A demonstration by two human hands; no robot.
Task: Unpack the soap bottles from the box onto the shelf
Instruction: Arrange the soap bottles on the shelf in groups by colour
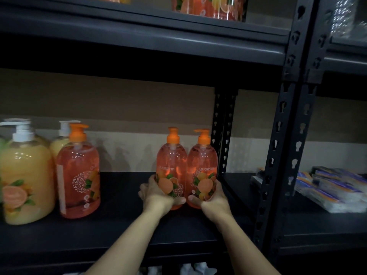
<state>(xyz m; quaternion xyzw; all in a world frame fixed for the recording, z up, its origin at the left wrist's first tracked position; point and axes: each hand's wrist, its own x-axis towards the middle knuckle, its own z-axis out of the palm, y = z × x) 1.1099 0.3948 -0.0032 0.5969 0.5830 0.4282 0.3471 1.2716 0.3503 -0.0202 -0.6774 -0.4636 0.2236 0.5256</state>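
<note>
Two orange pump soap bottles stand side by side on the black shelf, close to its right end. My left hand grips the lower part of the left bottle. My right hand grips the lower part of the right bottle. Both bottles are upright and touch each other. A third orange bottle stands farther left on the same shelf. The box is out of view.
Yellow soap bottles with white pumps stand at the shelf's left end. A black perforated upright borders the right side. Flat wrapped packs lie on the neighbouring shelf. More orange bottles sit on the shelf above.
</note>
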